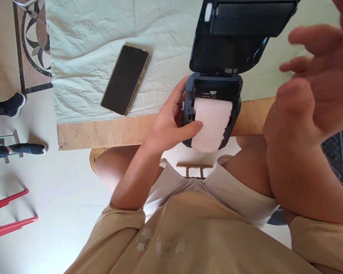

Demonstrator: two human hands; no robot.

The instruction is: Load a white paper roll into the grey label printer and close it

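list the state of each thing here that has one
dark blue portable printer: lid open, at table edge
white paper roll: seated in printer, end torn
black smartphone: screen dark, flat on cloth
left hand: gripping printer, thumb on paper
right hand: raised, open, empty

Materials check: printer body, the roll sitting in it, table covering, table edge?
Printer: looks like moulded plastic, dark blue-black, matte body with a glossier open lid. Roll: white paper, matte, its loose end ragged; the left hand grips the printer with the thumb on the paper. Covering: pale cloth, creased and wrinkled. Table edge: probably bare plywood or board, tan, unfinished, chipped corner.
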